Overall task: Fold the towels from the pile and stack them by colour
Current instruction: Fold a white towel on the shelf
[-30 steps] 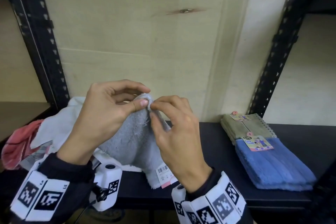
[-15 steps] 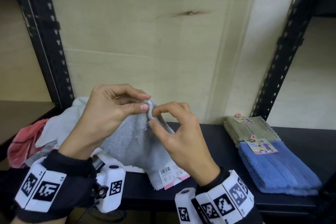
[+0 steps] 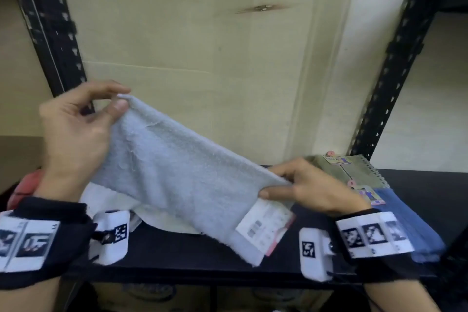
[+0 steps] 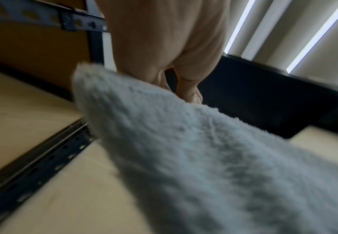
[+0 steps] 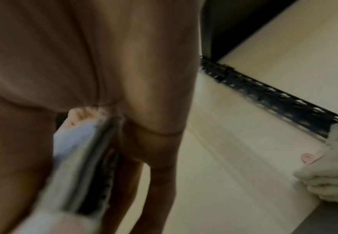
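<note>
A black metal shelving unit [image 3: 395, 40] with perforated uprights stands against a pale cardboard-coloured backing [image 3: 202, 45], and its dark shelf [image 3: 177, 248] carries everything else. Stretched in the air above that shelf is the light grey towel [image 3: 177, 175], pulled out into a long band that slopes from upper left down to lower right, with a white and pink paper label [image 3: 266, 228] hanging from its lower right end. On the shelf to the right of the grey towel lies a folded blue towel [image 3: 405, 215], and just behind it a folded olive-green towel [image 3: 354, 170], each with a printed card tag on top. Under and behind the grey towel's left half lies the unfolded pile, a white towel [image 3: 106, 197] in front and a pink-red towel [image 3: 22, 185] at the far left edge. The left hand [image 3: 73, 139] holds the grey towel's raised upper corner in a narrow grip, thumb against fingertips with the cloth pinched between and the remaining fingers curled; the left wrist view shows the cloth [image 4: 204, 158] draping from under the hand [image 4: 164, 39]. The right hand [image 3: 311, 190] holds the lower end beside the label, thumb beneath and fingers on top closing on the edge; the blurred right wrist view shows the towel's edge [image 5: 78, 150] pinched by that hand [image 5: 84, 55]. Both wrists wear black bands with white marker blocks.
</note>
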